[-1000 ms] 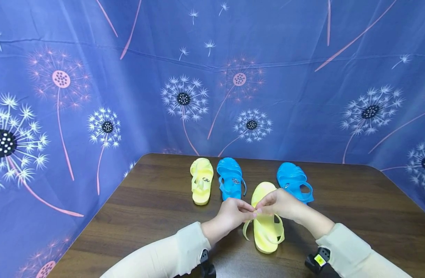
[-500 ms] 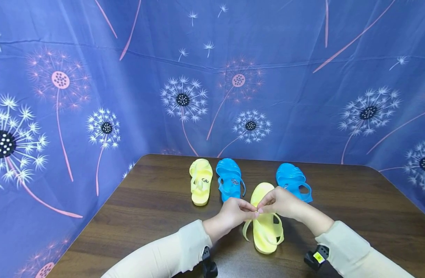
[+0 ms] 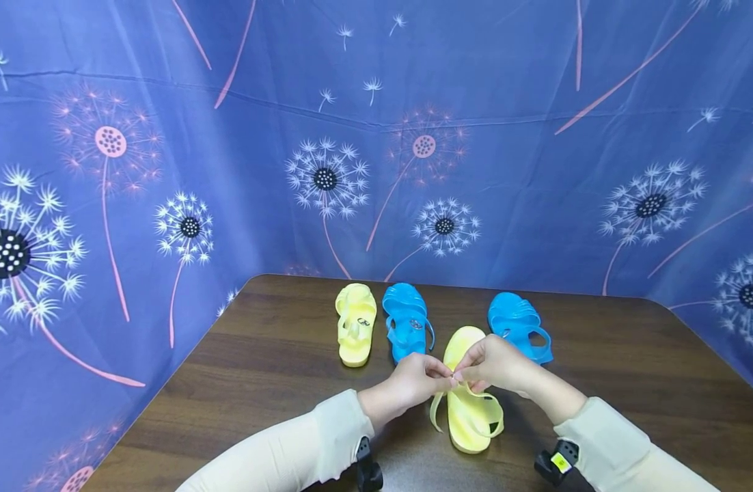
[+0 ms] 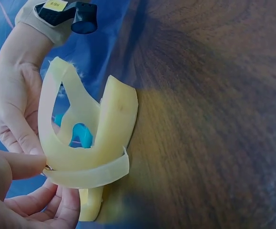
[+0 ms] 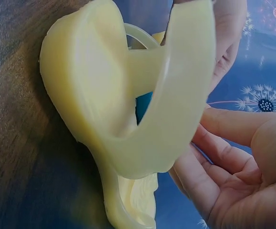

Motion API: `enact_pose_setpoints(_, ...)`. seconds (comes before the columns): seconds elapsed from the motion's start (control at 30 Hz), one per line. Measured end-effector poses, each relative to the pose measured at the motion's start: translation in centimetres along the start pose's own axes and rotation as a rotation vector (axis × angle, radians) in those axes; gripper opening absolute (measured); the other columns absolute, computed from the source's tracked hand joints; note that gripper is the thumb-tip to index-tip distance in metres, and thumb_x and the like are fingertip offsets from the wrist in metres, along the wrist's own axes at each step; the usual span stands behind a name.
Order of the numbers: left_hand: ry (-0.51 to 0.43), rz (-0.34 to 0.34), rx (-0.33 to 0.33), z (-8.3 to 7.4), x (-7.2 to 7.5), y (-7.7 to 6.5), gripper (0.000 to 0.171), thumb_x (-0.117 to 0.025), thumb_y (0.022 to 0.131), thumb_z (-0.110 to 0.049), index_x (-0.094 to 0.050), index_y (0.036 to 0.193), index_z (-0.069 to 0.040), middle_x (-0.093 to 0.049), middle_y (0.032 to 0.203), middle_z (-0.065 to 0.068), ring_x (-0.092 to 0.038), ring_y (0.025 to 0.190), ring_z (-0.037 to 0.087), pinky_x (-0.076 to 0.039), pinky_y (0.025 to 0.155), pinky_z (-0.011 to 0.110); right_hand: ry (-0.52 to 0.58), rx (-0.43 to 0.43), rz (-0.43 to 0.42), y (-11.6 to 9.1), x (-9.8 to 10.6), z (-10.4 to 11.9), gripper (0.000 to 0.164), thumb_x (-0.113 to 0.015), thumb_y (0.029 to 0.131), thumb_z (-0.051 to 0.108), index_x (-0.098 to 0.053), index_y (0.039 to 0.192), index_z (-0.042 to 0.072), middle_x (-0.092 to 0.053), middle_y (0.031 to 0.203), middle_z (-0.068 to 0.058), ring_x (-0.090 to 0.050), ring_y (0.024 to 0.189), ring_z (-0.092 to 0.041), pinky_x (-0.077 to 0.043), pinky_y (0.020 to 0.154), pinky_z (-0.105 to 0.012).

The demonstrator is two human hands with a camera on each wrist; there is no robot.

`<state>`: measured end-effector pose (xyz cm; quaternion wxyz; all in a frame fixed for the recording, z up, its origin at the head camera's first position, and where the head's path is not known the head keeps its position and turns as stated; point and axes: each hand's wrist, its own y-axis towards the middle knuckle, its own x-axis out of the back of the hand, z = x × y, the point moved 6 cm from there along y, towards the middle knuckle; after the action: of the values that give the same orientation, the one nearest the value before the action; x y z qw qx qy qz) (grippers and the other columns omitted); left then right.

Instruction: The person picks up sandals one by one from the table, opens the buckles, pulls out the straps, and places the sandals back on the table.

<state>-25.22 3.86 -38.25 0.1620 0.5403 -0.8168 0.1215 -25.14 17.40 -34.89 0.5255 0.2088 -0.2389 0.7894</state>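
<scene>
— Support came from the table (image 3: pixel 259 369), as the head view showed: the near yellow sandal (image 3: pixel 469 413) lay on it in front of you, which probably freed both your hands for the strap (image 4: pixel 90 177).

— And how did your fingers stand in that view?

— Your left hand (image 3: pixel 408 378) and right hand (image 3: pixel 498 365) met tip to tip over the sandal, thumb and forefinger of each pinching at the strap. You had the far yellow sandal (image 3: pixel 355 321) and the left blue sandal (image 3: pixel 406 311) side by side towards the back, and the right blue sandal (image 3: pixel 515 316) just beyond your right hand. That spacing, I would judge, left your wrists room.

— Did the left wrist view bear the pinch out for you?

— It did. Your left thumb closed on a small metal piece (image 4: pixel 48 167) at the strap, which bowed out clear of the sole. You seemed to hold it raised so that your right hand could reach the same spot from the other side.

— What did your right wrist view add?

— Your right fingers curled in at the strap's outer edge, but the strap hid their tips, so from there I could not tell exactly how they gripped. Your left hand showed beyond it. With the strap drawn up like that, you had a wide gap above the sole, likely for easier handling.
</scene>
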Motion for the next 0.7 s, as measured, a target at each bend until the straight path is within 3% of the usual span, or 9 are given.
enact_pose_setpoints(0.27,-0.007,-0.018,-0.001,0.34,-0.18,0.0,0.011,-0.072,0.086,-0.009,-0.072,0.09,0.0,-0.069,0.073,0.002,-0.057,0.064,0.004,-0.047,0.057,0.018,-0.04,0.009,-0.018,0.12,0.06,-0.05,0.01,-0.074,0.083,0.007,-0.072,0.087,-0.002,-0.072,0.077,-0.007,-0.065,0.064,-0.016,-0.059,0.063,-0.034)
enact_pose_setpoints(0.7,0.029,-0.102,0.007,-0.01,-0.03,-0.54,0.009,-0.074,0.084,-0.012,-0.073,0.085,-0.002,-0.067,0.068,0.0,-0.054,0.062,0.004,-0.044,0.053,0.018,0.012,-0.008,-0.018,0.0,-0.03,-0.46,0.01,-0.074,0.083,0.007,-0.07,0.086,-0.003,-0.071,0.076,-0.006,-0.064,0.065,-0.015,-0.06,0.064,-0.035)
